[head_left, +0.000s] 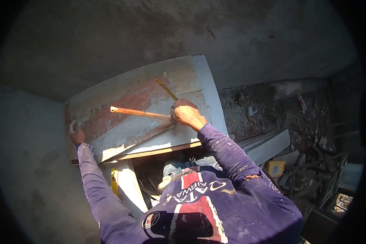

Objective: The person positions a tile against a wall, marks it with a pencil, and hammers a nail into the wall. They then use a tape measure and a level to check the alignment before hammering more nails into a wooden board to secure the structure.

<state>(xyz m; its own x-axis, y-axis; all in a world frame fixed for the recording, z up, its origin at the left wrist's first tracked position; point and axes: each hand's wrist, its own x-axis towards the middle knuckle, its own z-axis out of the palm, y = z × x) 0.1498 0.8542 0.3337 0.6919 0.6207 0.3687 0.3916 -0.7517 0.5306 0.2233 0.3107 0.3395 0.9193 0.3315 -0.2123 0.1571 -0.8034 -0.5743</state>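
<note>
Grey walls (pixel 28 162) flank a patched wooden table (pixel 179 75); toward its right edge, the right hand (pixel 187 113) grips a brown wooden stick (pixel 140 113), likely light, stiff, best held mid-length; left hand (pixel 76 134), left edge: grip unclear.

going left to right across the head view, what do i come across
Left hand → brown stick → right hand → small white object → yellow box.
</note>
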